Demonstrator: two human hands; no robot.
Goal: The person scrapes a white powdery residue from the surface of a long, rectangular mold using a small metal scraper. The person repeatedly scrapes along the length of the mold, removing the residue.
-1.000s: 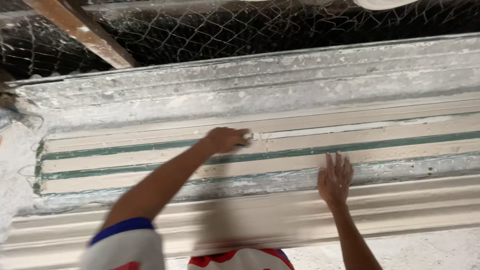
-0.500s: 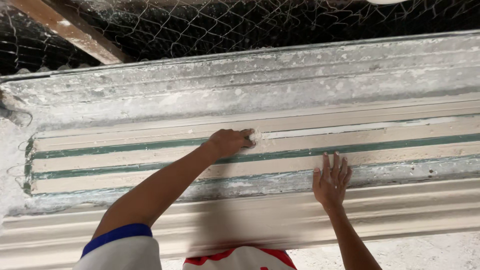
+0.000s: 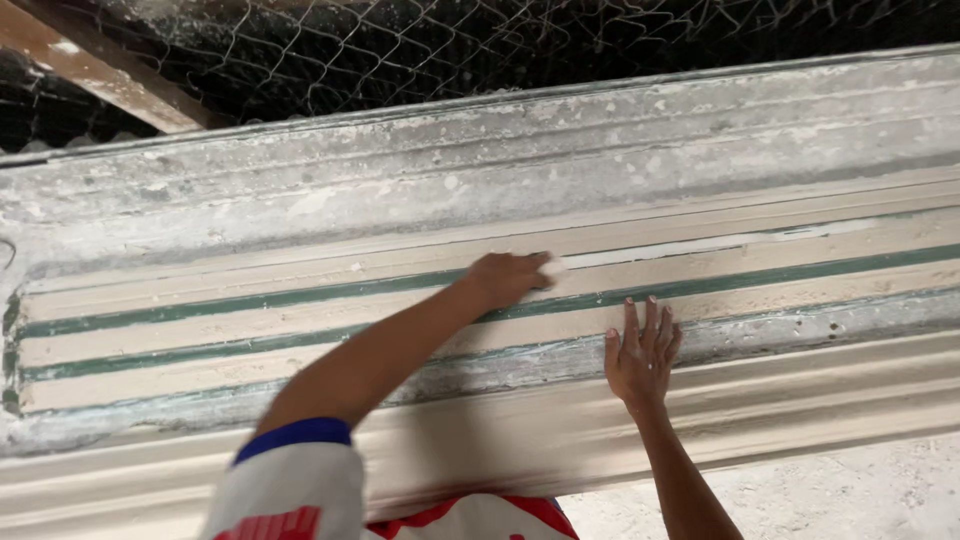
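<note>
1. Two bare hands rest on a long moulding (image 3: pixel 300 330) that runs across the whole view, ribbed lengthwise, cream with two green stripes (image 3: pixel 250 300).
2. Left hand (image 3: pixel 510 277): fingers curled together, pinching a small white lump (image 3: pixel 553 267) and pressing it against the cream band between the upper ribs. What the lump is made of cannot be told.
3. White filler line (image 3: pixel 700 245): it runs along that same band from the lump away to the right, thin and pale against the cream.
4. Right hand (image 3: pixel 640 355): fingers straight and slightly spread, palm laid flat on the moulding below the lower green stripe, touching the grey, chipped band (image 3: pixel 800 335) there. It holds nothing.
5. The two hands are near one another, the left higher and to the left of the right; the left forearm crosses the stripes on a slant.
6. Sleeve (image 3: pixel 295 480): white with a blue cuff, at the lower left; a red and white garment (image 3: pixel 470 518) shows at the bottom edge.
7. Above the moulding lies a rough grey, speckled strip (image 3: pixel 450 180), then wire mesh (image 3: pixel 400 50) over a dark space, with a wooden beam (image 3: pixel 90 70) at the top left.
8. Bare pale floor (image 3: pixel 850 490) shows at the lower right, below the moulding.
</note>
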